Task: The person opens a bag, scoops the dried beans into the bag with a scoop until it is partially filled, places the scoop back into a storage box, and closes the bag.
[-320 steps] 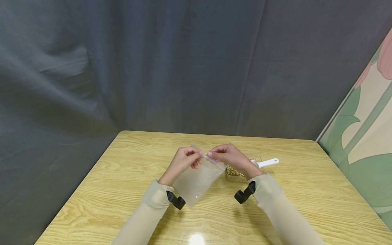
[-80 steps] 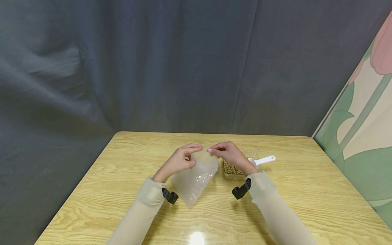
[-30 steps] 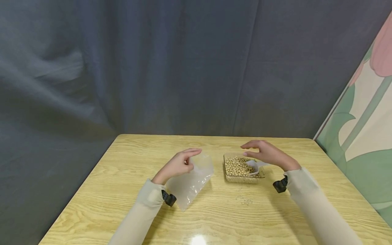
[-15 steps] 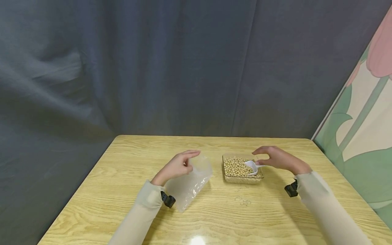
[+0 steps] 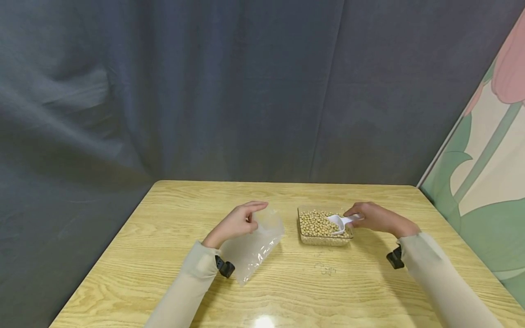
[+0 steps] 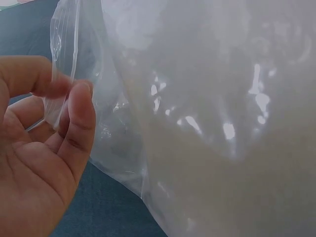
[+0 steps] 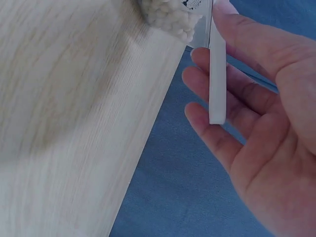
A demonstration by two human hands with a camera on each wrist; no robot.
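Note:
My left hand point(image 5: 238, 223) pinches the mouth of a clear zip-lock bag point(image 5: 256, 248) between thumb and fingers. In the left wrist view the bag point(image 6: 197, 148) hangs from the fingertips, its zip strip point(image 6: 75, 44) passing by them. My right hand point(image 5: 375, 217) holds the handle of a white scoop point(image 5: 339, 222), thumb on one side and fingers on the other. The scoop's bowl lies on soybean-like pale beans point(image 5: 316, 223) in a clear rectangular container point(image 5: 324, 240). In the right wrist view the white handle point(image 7: 217, 89) stands across the fingers of the hand point(image 7: 266, 108).
The container and bag are over a light wood-grain table point(image 5: 184, 205). A dark grey curtain point(image 5: 238, 91) hangs behind it, and a flower-patterned panel point(image 5: 484, 164) stands on the right. Near the container's front are faint marks point(image 5: 326, 269) on the tabletop.
My right hand has let go of the bag, moved right to the container and taken hold of the scoop handle. My left hand keeps the bag, whose mouth is now released on the right side.

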